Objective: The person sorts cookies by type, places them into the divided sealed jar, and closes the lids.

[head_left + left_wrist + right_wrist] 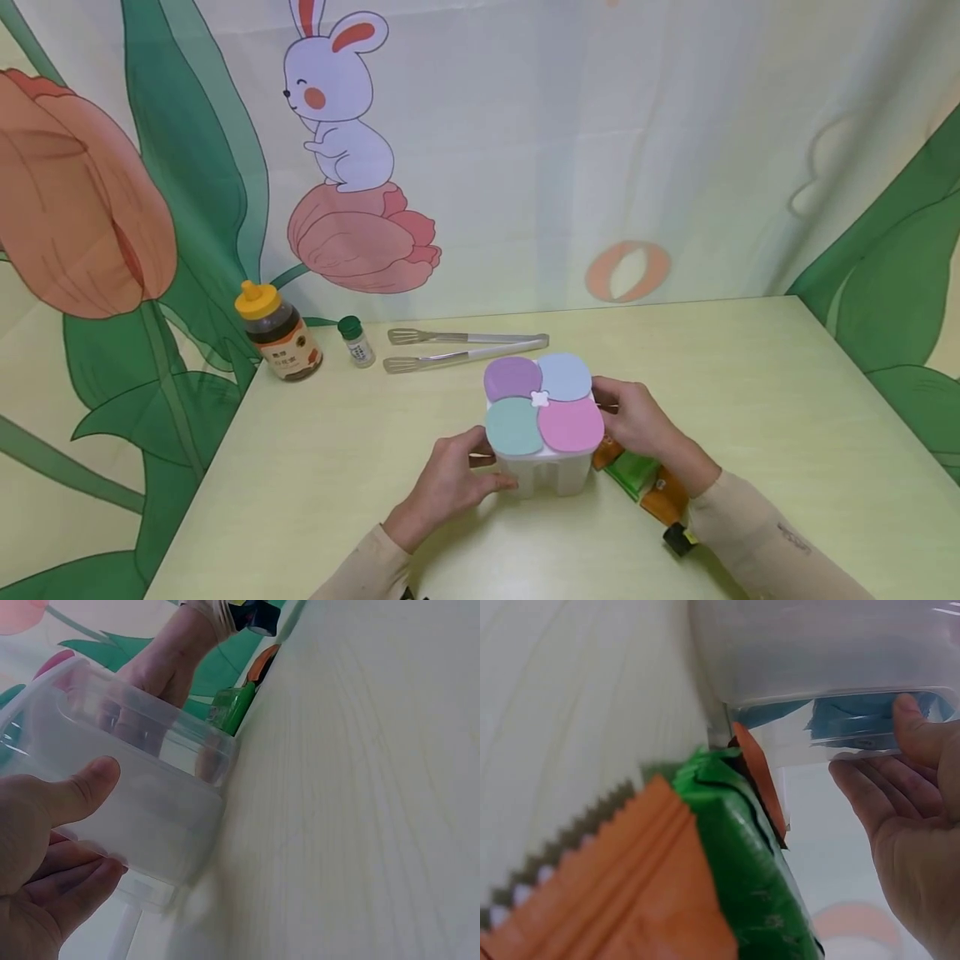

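A clear plastic storage box (pixel 573 477) with four petal-shaped lids, purple, pale blue, green and pink, is held between both hands. My left hand (pixel 453 475) grips its near left side; in the left wrist view the thumb and curled fingers pinch one see-through compartment (pixel 165 817). On the opposite side my right hand (pixel 637 417) grips the box, thumb against the wall and fingers under the edge in the right wrist view. Something blue (pixel 855 720) shows through the clear plastic there. All four lids lie closed.
Orange and green snack packets (pixel 633 477) lie beside the box, under the right forearm. Behind stand a yellow-capped bottle (pixel 288 346) of dark syrup and a small green-lidded shaker (pixel 358 343). Metal tongs (pixel 468 354) lie spread near the back edge, before a printed curtain (pixel 510 150).
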`<state>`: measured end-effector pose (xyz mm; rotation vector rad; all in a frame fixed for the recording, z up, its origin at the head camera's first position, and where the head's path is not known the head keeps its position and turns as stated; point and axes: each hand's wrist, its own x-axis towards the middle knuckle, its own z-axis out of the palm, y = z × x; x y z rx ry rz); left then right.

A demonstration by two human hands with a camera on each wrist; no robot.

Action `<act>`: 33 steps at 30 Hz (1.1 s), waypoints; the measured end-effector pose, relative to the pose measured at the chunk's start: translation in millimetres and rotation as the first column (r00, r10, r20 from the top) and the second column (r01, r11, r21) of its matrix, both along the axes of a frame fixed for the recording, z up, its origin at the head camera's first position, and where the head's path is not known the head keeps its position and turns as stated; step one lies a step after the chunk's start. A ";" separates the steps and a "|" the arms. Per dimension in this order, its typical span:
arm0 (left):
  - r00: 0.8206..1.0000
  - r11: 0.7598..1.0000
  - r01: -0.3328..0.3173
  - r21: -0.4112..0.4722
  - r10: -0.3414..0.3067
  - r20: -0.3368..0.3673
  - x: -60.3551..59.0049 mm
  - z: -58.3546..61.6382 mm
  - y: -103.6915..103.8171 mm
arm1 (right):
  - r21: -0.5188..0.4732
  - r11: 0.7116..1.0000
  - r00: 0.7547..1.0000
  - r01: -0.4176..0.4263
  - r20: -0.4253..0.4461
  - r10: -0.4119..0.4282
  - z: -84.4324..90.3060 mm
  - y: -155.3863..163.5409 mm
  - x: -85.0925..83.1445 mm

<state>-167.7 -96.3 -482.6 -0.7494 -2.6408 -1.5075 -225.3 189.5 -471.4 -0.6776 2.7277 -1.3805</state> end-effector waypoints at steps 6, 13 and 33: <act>1.000 0.999 -0.006 0.032 0.005 0.021 1.1 -2.5 2.2 | 0.018 1.000 1.000 -0.014 0.003 0.014 -0.1 3.6 -0.9; 0.998 0.999 0.004 0.049 -0.008 0.067 2.8 -4.1 2.4 | 0.042 0.997 0.997 -0.067 0.038 0.066 4.8 7.6 -1.0; 0.994 0.996 0.024 0.087 -0.033 0.100 5.3 -5.2 -1.5 | 0.097 0.991 0.995 -0.093 0.030 0.090 3.5 15.0 -4.1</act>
